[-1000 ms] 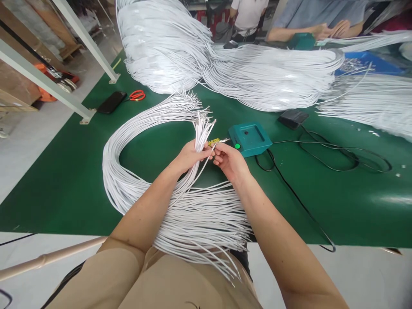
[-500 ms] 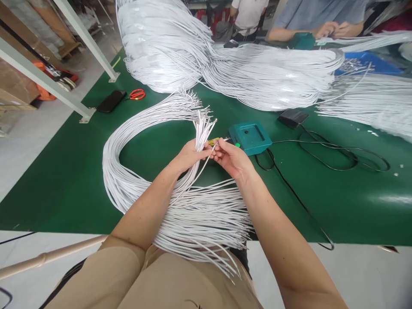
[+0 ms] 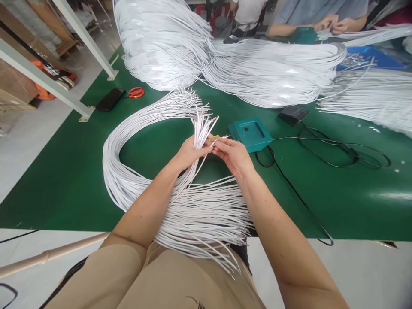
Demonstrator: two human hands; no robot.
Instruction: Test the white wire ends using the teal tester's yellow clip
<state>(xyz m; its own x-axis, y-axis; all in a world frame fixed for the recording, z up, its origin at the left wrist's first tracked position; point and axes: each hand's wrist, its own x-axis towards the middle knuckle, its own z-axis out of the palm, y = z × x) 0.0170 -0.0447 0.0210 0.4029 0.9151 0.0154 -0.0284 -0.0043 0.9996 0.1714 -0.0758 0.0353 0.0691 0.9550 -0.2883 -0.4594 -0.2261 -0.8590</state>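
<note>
My left hand (image 3: 190, 152) is wrapped round an upright bunch of white cables (image 3: 200, 131), their tips spread above it. Close beside it, my right hand (image 3: 232, 153) pinches the end of a single white cable at the left thumb. A small yellow item (image 3: 213, 139) shows partly behind the fingers. Just beyond my right hand sits a teal box (image 3: 251, 135) with a recessed top. The bunch belongs to a long curved bundle of white cables (image 3: 112, 161) that loops left. More loose cables (image 3: 202, 214) lie under my forearms, at the table's front edge.
Large white cable piles (image 3: 273, 71) cover the back of the green table (image 3: 322, 193). A black phone (image 3: 110, 99) and red-handled scissors (image 3: 136, 92) lie back left. Black wires (image 3: 299, 195) run right of the teal box. A person's hands (image 3: 334, 25) work across the table by a blue tray (image 3: 383, 60).
My right hand has shifted slightly, its fingers drawn closer to the left thumb around the single cable's end. My left hand keeps its hold on the bunch.
</note>
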